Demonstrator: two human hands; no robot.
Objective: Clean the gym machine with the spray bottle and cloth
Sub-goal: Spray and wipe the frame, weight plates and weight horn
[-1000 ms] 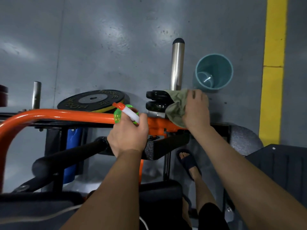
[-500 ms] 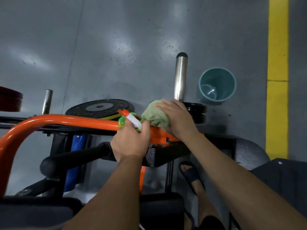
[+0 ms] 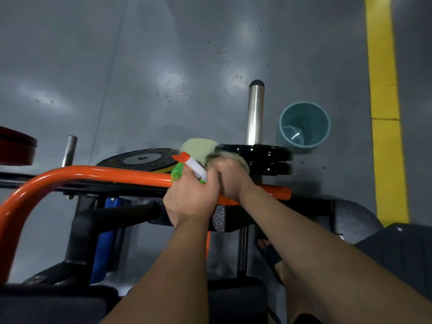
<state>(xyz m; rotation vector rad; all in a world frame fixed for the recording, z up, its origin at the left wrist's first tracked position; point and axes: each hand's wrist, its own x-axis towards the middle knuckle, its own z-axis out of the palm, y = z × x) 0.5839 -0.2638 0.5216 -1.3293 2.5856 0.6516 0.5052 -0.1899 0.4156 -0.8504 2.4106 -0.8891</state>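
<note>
Bucket (image 3: 321, 127) beside black plates (image 3: 268, 157); left hand (image 3: 189, 202) grips spray bottle (image 3: 195, 169), right hand (image 3: 233, 181) holds cloth (image 3: 198, 147).

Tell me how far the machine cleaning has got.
Done: the plates look glossy, though wiped or not is unclear. In hand: the right hand grips the cloth against the plates, motion-blurred; the left hand holds the spray bottle by the orange bar. Left: probably that bar and the chrome post.

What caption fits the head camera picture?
Left hand grips the spray bottle; right hand holds the green cloth beside the black weight plates.
</note>
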